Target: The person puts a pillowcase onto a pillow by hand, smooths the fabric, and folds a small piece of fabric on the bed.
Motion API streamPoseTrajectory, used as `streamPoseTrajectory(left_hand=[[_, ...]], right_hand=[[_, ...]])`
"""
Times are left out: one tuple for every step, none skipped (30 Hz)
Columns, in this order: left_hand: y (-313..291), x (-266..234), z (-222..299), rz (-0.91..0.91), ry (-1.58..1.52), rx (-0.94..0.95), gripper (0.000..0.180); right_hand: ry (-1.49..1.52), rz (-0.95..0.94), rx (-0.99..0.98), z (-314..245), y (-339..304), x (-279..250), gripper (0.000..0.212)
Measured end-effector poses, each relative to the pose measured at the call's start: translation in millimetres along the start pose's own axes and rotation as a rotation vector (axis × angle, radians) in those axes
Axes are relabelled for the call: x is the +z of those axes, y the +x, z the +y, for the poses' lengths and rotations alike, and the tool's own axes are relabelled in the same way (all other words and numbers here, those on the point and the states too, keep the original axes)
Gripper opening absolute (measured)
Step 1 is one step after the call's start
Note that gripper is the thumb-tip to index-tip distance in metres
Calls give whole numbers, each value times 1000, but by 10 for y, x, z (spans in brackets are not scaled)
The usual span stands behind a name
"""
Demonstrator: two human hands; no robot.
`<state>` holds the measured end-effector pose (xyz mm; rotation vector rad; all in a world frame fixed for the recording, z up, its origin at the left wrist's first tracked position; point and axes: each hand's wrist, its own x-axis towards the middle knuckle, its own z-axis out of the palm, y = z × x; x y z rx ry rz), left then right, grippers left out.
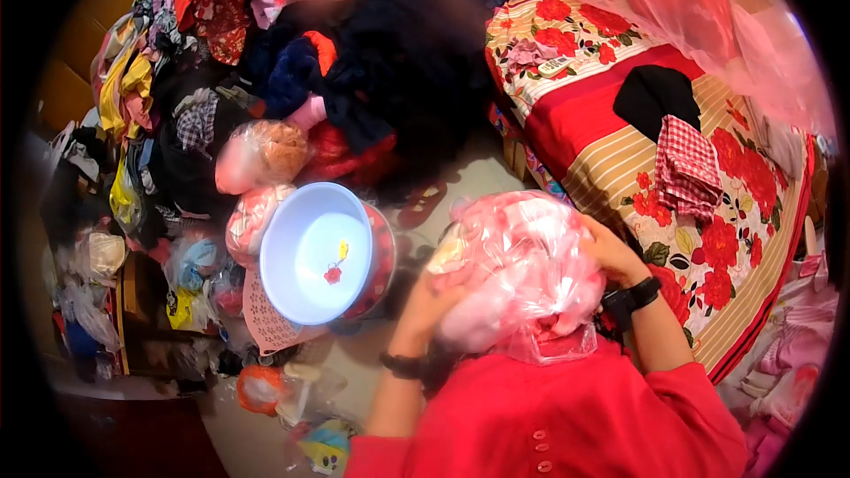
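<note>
A clear plastic bag (522, 257) stuffed with pink and white cloth is held against the front of my red top. My left hand (440, 303) presses on the bag's left side, its fingers partly blurred. On the opposite side, my right hand (611, 250) curves round the bag, with some fingers hidden by the shiny plastic. The gathered end of the plastic points toward me. Each wrist wears a dark band. Left of the bag stands a light blue basin (292, 288) with a small red and yellow print inside.
A bed with a floral, striped cover (611, 155) lies to the right, bearing a black cloth (655, 97) and a red checked cloth (688, 168). Heaped clothes (212, 0) and filled plastic bags (266, 155) crowd the left and back. Pink netting (761, 53) hangs at the far right.
</note>
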<state>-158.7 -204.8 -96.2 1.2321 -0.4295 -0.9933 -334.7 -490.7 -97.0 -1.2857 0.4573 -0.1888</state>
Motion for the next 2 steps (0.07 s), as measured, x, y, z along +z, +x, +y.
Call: streamPoseTrajectory(left_hand=[[27,-53,-33,72,57,-67,74],[15,-63,-29,76,57,-64,74]], right_hand=[[-147,-30,3,-43,6,-4,62],[-238,-75,121,-52,73,-123,70]])
